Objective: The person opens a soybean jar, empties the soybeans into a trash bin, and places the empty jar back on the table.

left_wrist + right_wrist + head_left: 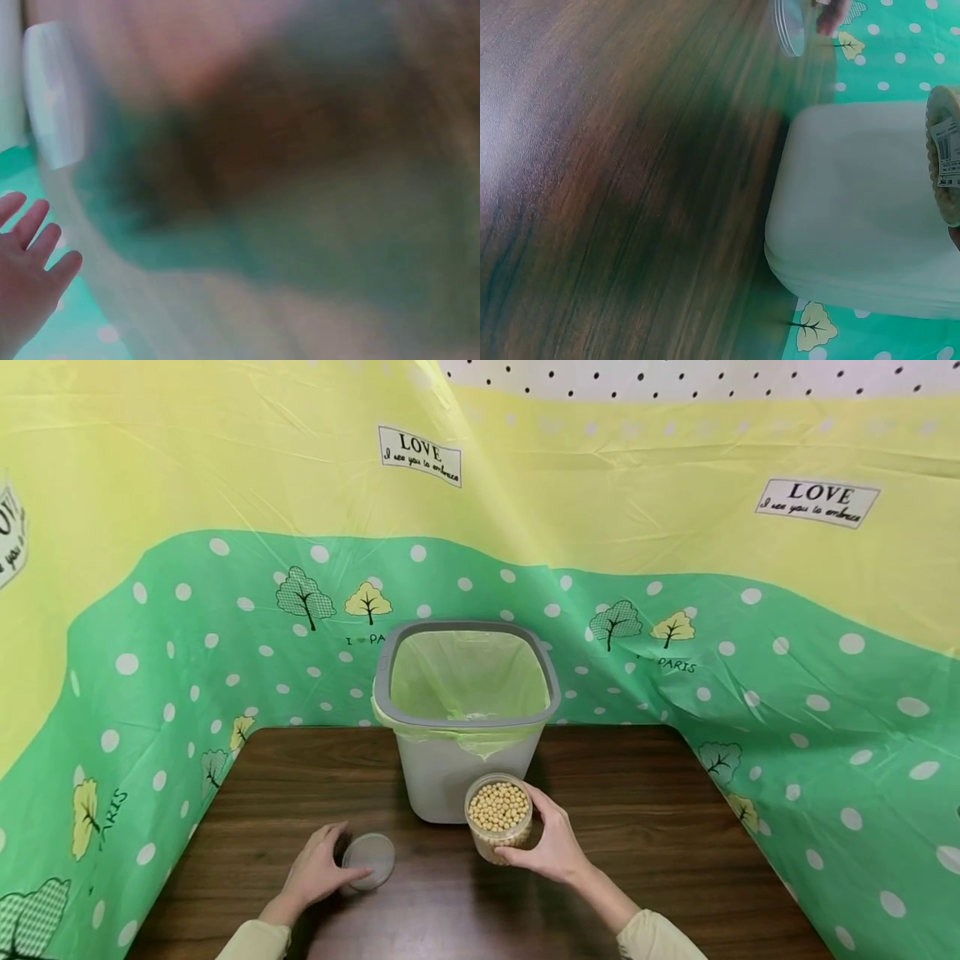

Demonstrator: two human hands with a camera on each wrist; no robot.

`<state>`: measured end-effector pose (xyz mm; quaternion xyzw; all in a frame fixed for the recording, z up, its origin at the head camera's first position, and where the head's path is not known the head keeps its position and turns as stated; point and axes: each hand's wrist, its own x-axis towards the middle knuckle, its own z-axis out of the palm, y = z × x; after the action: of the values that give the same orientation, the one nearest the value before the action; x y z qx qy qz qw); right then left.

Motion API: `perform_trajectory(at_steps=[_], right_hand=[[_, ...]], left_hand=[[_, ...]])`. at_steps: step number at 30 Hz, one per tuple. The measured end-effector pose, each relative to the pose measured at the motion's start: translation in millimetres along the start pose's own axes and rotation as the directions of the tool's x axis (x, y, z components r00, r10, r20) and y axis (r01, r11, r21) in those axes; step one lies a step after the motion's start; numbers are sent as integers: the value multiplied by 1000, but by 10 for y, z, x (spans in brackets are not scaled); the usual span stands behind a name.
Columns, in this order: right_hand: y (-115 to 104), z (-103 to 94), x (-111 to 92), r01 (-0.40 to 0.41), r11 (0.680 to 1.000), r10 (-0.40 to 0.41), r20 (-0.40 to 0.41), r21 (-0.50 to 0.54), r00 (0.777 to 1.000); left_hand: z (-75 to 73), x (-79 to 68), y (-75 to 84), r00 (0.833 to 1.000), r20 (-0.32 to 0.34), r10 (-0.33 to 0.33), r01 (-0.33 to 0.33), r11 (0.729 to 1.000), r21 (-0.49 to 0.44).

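Green-and-yellow printed sheeting (pixel 480 585) fills the back of my head feed, behind one dark wood-grain worktop (pixel 675 843). One grey-rimmed bin (pixel 450 777) stands toward its far side, mouth up, with one pale green liner (pixel 468 681) inside. Of the two hands, I count the right hand (pixel 557 847) as nearer the bin; its thumb and fingers grip one clear jar (pixel 486 846) round the side. From that jar, the bin lies just beyond and slightly to the left, and the jar's long axis is near upright, mouth up. To the left, the left hand (pixel 318 864) laps its thumb over one translucent round lid (pixel 375 856); whether it pinches it, I cannot tell. Smallest are the soybeans (pixel 498 806), too many to count, nearly filling the jar.
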<state>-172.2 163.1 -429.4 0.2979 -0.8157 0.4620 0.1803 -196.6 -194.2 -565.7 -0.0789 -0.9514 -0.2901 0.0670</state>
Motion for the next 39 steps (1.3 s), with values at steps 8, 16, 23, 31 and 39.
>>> perform_trajectory(at_steps=[8,16,23,31,39], right_hand=[[9,-41,22,27,999,-27,-17,-22,999],[312,-32,-28,38,998,-38,7,-52,999],[355,-73,-25,38,999,-38,18,-31,999],[326,-116,-1,39,998,-38,26,-52,999],[288,-139,22,64,997,-63,28,-43,998]], left_hand=[[-424,326,257,986,-123,111,-113,994,-8],[-948,681,686,950,-200,241,-251,968,-24],[-1379,918,1112,892,-228,390,-384,920,72],[-1540,1123,1352,885,-175,432,-416,901,121],[-1505,1201,1341,920,-93,381,-369,922,121]])
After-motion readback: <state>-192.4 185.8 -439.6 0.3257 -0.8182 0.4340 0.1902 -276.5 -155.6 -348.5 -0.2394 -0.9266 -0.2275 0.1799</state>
